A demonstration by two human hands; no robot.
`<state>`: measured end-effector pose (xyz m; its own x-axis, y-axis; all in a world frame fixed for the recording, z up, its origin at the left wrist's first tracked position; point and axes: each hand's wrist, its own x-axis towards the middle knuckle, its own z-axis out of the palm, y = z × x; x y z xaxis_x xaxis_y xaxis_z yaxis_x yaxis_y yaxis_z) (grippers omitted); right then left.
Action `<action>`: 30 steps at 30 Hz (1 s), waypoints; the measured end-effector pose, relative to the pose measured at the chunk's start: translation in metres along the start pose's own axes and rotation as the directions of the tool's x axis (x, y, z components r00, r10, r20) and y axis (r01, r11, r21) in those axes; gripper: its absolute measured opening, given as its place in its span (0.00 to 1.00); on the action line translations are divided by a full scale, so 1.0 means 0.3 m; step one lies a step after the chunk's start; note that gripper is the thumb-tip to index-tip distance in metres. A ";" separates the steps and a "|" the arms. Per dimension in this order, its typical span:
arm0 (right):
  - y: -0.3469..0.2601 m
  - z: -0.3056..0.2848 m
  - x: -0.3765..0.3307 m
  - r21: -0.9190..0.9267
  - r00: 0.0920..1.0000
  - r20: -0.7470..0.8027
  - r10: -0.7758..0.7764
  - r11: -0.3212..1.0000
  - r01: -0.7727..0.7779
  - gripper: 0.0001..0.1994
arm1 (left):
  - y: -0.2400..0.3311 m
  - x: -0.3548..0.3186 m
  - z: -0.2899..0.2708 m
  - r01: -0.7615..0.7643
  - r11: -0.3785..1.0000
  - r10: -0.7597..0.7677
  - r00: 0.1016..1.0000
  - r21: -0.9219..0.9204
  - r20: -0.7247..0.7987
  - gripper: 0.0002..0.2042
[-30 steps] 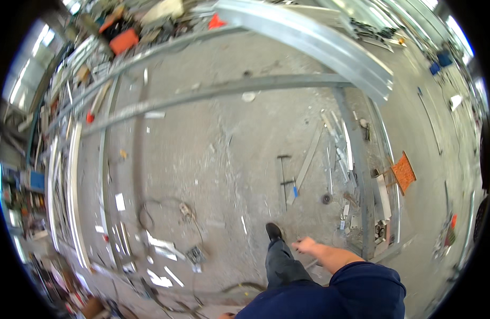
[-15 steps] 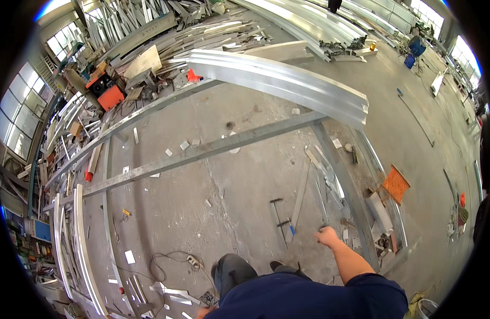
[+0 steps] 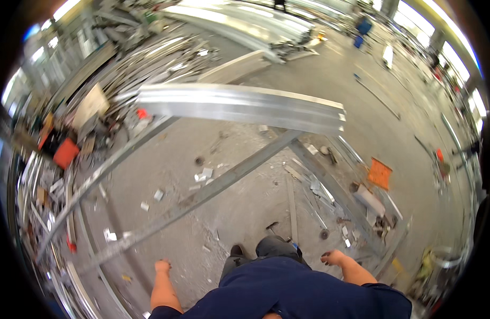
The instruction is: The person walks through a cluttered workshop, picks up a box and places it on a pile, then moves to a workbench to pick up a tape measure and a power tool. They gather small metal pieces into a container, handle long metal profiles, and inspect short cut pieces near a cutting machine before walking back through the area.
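Observation:
My left hand (image 3: 162, 266) hangs low over the concrete floor, left of my legs, its fingers loosely bent and apart with nothing visible in them. On the other side, my right hand (image 3: 332, 258) is also empty, fingers half curled, near the right steel beam of a frame (image 3: 335, 186). Neither hand touches anything. Ahead of me a long silver metal profile (image 3: 239, 106) lies across the frame's beams. A dark T-shaped tool end (image 3: 272, 226) shows just beyond my knees. Past my right hand lies a small dark round piece (image 3: 323, 234).
A diagonal steel beam (image 3: 197, 199) crosses the floor ahead. Off-cuts (image 3: 316, 183) and an orange sheet-like piece (image 3: 380, 173) lie to the right. At the back are scrap strips (image 3: 154, 58) and stacked long profiles (image 3: 245, 21). A blue-ended rod (image 3: 378, 95) rests on the floor.
My view has turned and shifted forward, so the profile appears lower and further left. My left arm has come into view. My right hand, formerly extended over the floor, now hangs near my side.

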<state>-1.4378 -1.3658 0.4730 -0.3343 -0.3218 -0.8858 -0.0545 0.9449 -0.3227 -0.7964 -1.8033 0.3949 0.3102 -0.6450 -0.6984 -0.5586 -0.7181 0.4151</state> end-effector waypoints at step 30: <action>-0.386 0.298 -0.025 0.890 0.734 0.003 0.679 0.333 -0.312 0.16 | 2.865 -0.085 1.539 -0.759 -0.453 0.730 -0.015 0.468 0.683 0.42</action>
<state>-1.3449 -1.4781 0.4871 -0.2799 0.4055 -0.8702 0.9233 0.3621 -0.1282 -1.6396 -2.2836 0.5003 -0.9379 -0.3363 -0.0846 -0.3423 0.9370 0.0692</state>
